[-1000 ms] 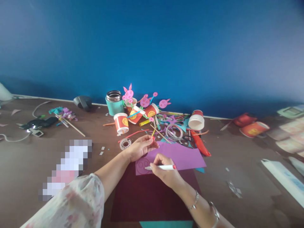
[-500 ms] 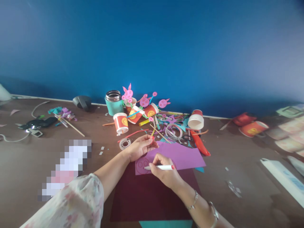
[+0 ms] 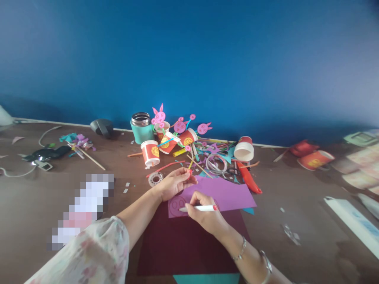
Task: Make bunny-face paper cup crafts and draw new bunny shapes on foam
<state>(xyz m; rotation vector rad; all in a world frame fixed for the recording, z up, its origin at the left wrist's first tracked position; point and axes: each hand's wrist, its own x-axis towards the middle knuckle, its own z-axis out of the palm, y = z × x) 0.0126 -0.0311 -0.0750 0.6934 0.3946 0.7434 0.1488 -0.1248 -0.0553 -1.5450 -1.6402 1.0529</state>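
Note:
My right hand (image 3: pixel 205 211) grips a white marker (image 3: pixel 203 208) with a red end, its tip at a face drawn in red on the purple paper (image 3: pixel 225 193). The drawing (image 3: pixel 177 206) is a circle with two round eyes, near the sheet's left corner. Above it, my left hand (image 3: pixel 177 182) pinches a small red marker cap (image 3: pixel 189 172) between thumb and fingers, and its heel rests by the sheet's edge. Beneath the purple paper lies a dark maroon sheet (image 3: pixel 189 244), with a strip of teal paper (image 3: pixel 207 279) at its near edge.
Behind my hands stand red paper cups (image 3: pixel 150 153), pink animal cut-outs (image 3: pixel 160 117) and a teal flask (image 3: pixel 141 128). A tape roll (image 3: pixel 155 179), scissors (image 3: pixel 220 170) and paper scraps lie around. At right are a long white box (image 3: pixel 352 225) and another red cup (image 3: pixel 316 159).
The marker's tip has shifted slightly left and down within the drawn face, where a small red mark now shows. My left hand stays in place.

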